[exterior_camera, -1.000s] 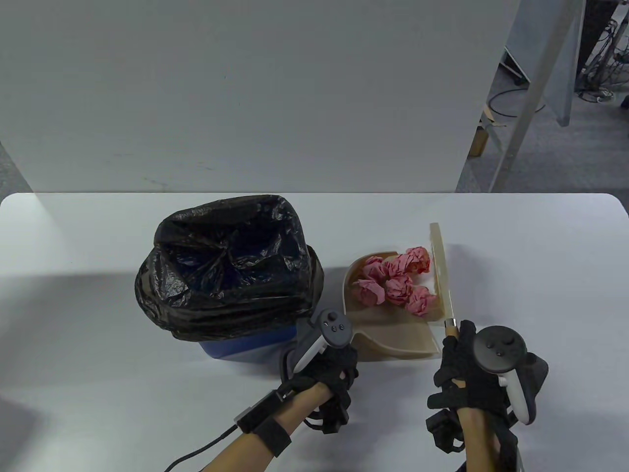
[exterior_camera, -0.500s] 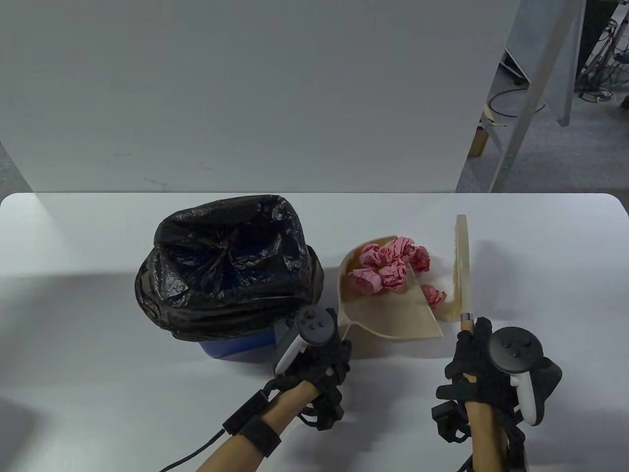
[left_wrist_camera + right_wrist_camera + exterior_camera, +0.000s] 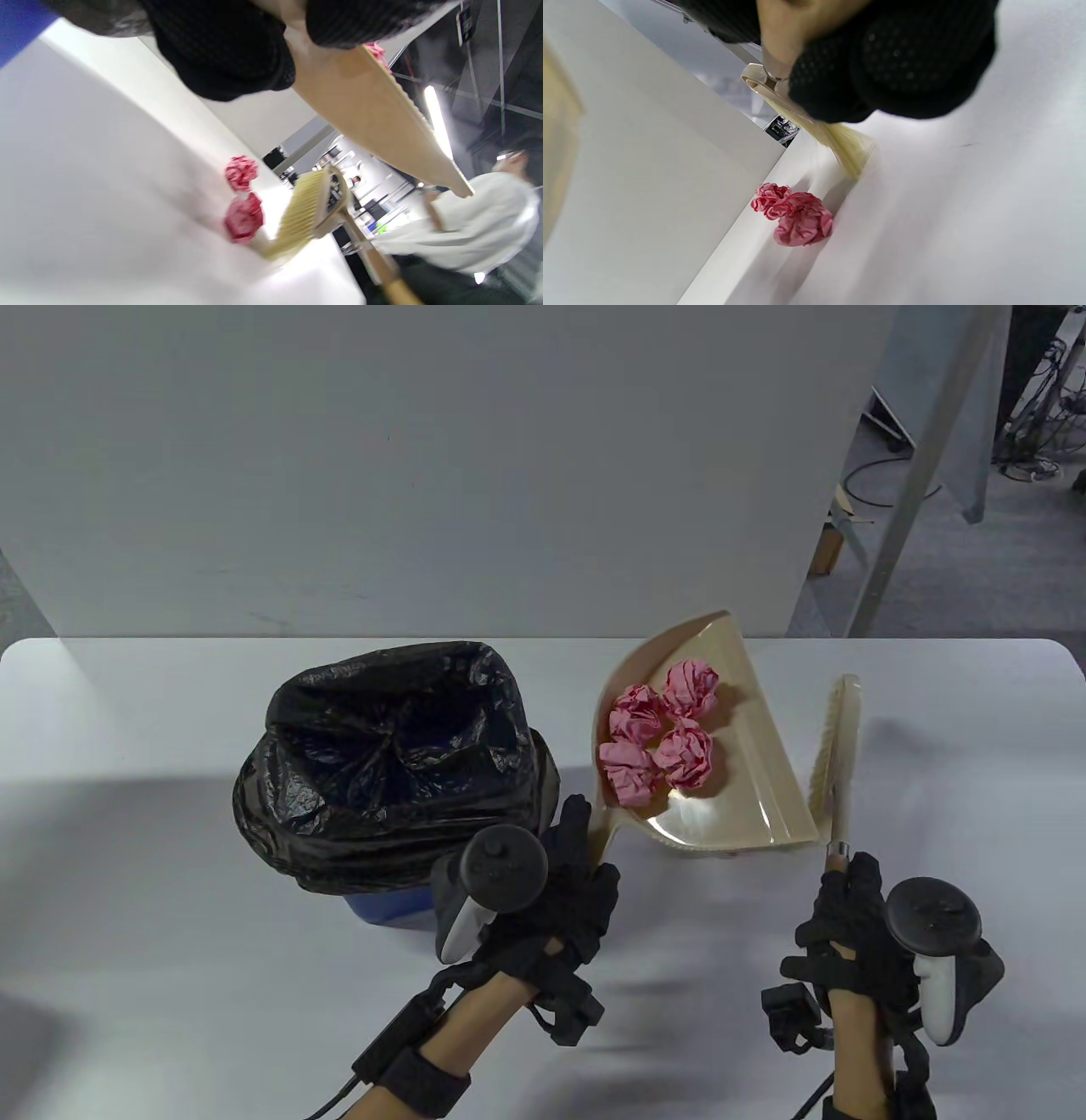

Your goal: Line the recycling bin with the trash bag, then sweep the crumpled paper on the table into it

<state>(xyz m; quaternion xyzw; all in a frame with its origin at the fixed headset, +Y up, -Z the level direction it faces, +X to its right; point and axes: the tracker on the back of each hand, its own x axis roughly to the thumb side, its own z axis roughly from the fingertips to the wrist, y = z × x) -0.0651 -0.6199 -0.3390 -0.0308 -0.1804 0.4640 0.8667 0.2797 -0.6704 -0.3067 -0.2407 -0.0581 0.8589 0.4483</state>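
The left hand (image 3: 229,46) grips the dustpan (image 3: 382,123) at the top, its beige underside raised off the table (image 3: 93,203). Below, two pink paper balls (image 3: 244,216) lie on the table, the nearer just beside the brush (image 3: 303,212) bristles. A blue bin (image 3: 17,25) shows at the top left corner. A person in white (image 3: 466,228) is blurred at right.

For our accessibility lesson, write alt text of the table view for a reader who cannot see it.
A gloved left hand holds up a beige dustpan carrying four crumpled pink paper balls, beside a blue bin lined with a black trash bag. The right hand grips a hand brush just right of the pan, over a white table.
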